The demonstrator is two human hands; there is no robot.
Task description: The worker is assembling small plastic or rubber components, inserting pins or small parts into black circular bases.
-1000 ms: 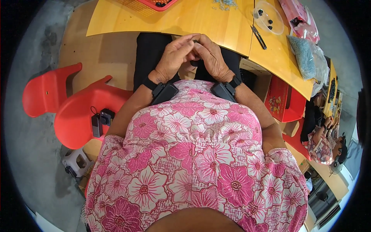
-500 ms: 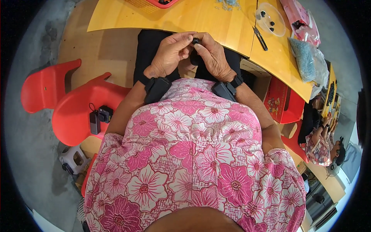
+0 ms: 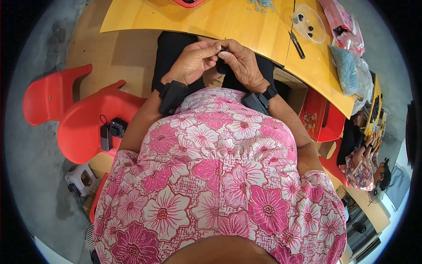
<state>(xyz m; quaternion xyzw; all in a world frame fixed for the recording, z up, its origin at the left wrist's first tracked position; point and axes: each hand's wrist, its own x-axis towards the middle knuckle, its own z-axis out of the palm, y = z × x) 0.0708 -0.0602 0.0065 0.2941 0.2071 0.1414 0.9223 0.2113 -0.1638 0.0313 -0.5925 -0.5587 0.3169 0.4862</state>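
Note:
In front of my lap, just off the edge of the yellow table (image 3: 246, 31), my two hands meet fingertip to fingertip. My left hand (image 3: 193, 60) pinches a small black piece (image 3: 223, 49) between thumb and fingers. On its other side, my right hand (image 3: 243, 62) is closed round the same piece, thumb pressed against it. The fingers cover most of it, so its exact kind does not show. A larger dark rounded shape (image 3: 222, 68) sits just beneath the fingers; whether it is joined to the piece I cannot tell.
On the table's right lie a clear round tub (image 3: 323, 38) with several black pieces, a slim black cutter-like tool (image 3: 297, 45) and a bag of bluish-grey bits (image 3: 343, 66). Loose clear bits (image 3: 262, 5) lie farther back. Red chairs (image 3: 81, 132) stand left; another person (image 3: 362, 169) sits far right.
My fingers have closed in farther over the small black piece, so less of it shows. My left wrist has shifted slightly left and up; both hands otherwise keep their place.

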